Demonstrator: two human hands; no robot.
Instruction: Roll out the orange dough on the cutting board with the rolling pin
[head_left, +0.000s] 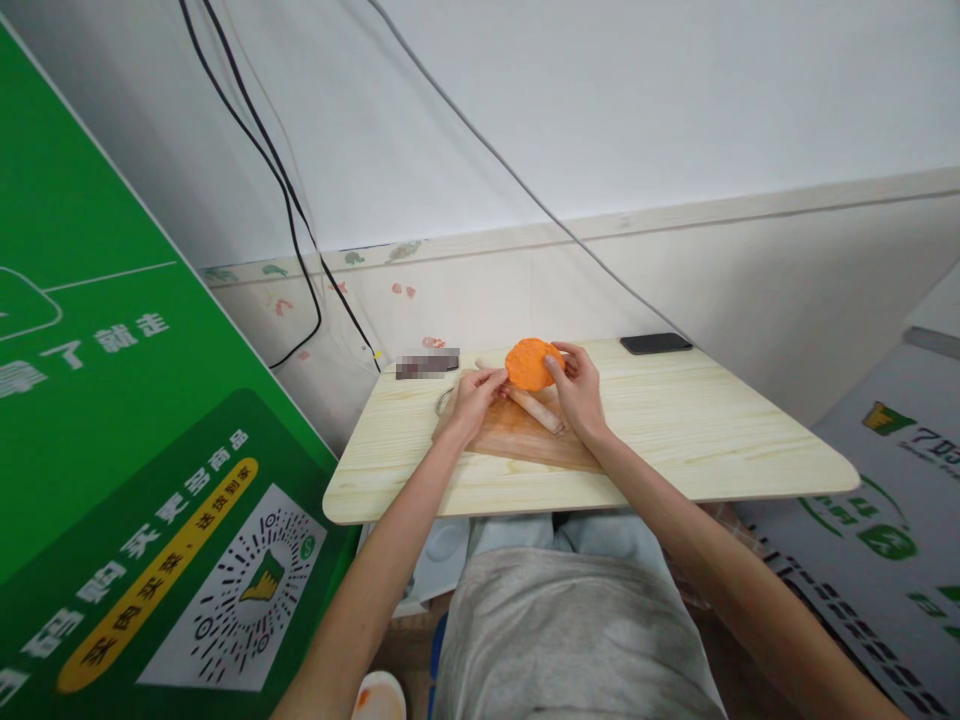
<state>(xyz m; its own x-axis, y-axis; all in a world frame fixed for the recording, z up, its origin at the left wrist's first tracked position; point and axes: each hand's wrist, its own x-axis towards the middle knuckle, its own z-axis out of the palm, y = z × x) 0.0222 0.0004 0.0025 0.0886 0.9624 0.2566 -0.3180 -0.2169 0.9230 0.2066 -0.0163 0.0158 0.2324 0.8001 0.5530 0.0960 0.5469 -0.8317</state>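
A flat round orange sheet of dough (529, 365) is held up over the board, tilted to face me. My right hand (582, 388) grips its right edge, thumb on the near face and fingers behind. At the lower left edge, my left hand (480, 398) has its fingers pinched together against the sheet. Beneath both hands lies a wooden cutting board (517, 448). A pale wooden rolling pin (538, 411) rests slantwise on that board, partly hidden by the sheet and my left hand.
On the table (697, 430), a black phone (655, 343) lies at the back right and a dark blurred object (427, 364) at the back left. A green printed panel (150, 400) stands close on the left. Cables (289, 190) hang along the wall behind.
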